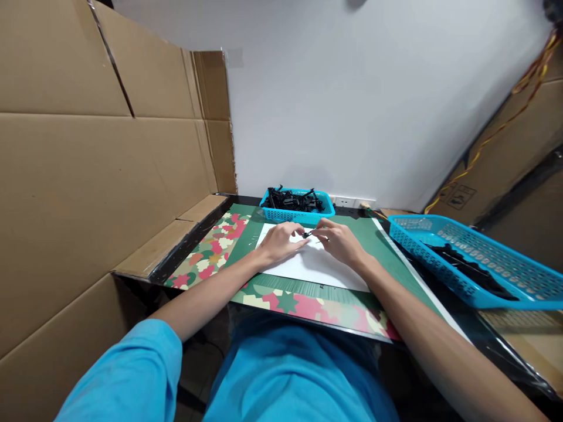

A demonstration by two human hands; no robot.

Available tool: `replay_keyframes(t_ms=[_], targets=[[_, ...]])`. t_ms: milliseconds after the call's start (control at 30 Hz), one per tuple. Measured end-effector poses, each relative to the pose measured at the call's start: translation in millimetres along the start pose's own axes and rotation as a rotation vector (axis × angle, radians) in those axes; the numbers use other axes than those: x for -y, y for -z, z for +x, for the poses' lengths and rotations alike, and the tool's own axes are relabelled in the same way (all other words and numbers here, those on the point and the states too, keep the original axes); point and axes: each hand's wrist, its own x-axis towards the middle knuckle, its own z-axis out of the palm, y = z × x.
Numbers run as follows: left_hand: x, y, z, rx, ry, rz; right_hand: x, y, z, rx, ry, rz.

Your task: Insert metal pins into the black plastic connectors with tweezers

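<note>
Over a white sheet (303,266) on the table, my two hands meet around a small black part (307,234). My left hand (284,240) has its thumb and fingertips closed at the part's left side. From the other side, my right hand (336,239) pinches at its right end. The part is too small and too covered by fingers to tell its exact kind. Just behind my hands stands a small blue basket (285,215) heaped with black plastic parts (294,200).
A larger blue basket (497,258) on the right holds long black pieces (475,272). Beneath the sheet lies a green mat (352,287) with a patterned border. Cardboard (176,152) walls the left side; a white wall (334,105) rises behind. A power strip (347,201) lies along the back edge.
</note>
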Motion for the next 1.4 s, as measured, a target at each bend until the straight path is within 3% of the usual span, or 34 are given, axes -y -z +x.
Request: replay_keyframes(t_ms=[300, 633, 833, 967, 1100, 1233, 1400], targets=[[3.2, 1.4, -2.6, 0.027, -0.029, 0.138, 1.2, -8.3, -0.5, 0.026, -0.032, 0.138], [4.3, -2.8, -3.4, 0.105, -0.049, 0.296, -7.8, 5.4, 8.1, 0.039, -0.028, 0.359], [-1.8, -0.8, -3.3, 0.136, -0.103, 0.340, -3.1, 15.4, 12.1, 0.042, 0.027, 0.287], [-7.4, -0.3, -3.8, 0.130, -0.147, 0.344, 14.1, 15.2, 15.9, -0.091, -0.171, 0.477], [-11.1, -0.7, -4.4, 0.135, -0.174, 0.348, 26.0, -3.2, 17.5, -0.168, -0.340, 0.713], [-12.5, -0.5, -3.8, 0.129, -0.153, 0.345, 26.3, -19.5, 18.2, -0.165, -0.427, 0.687], [-11.1, -0.3, -3.1, 0.127, -0.134, 0.315, 22.9, -22.3, 18.1, -0.153, -0.404, 0.599]])
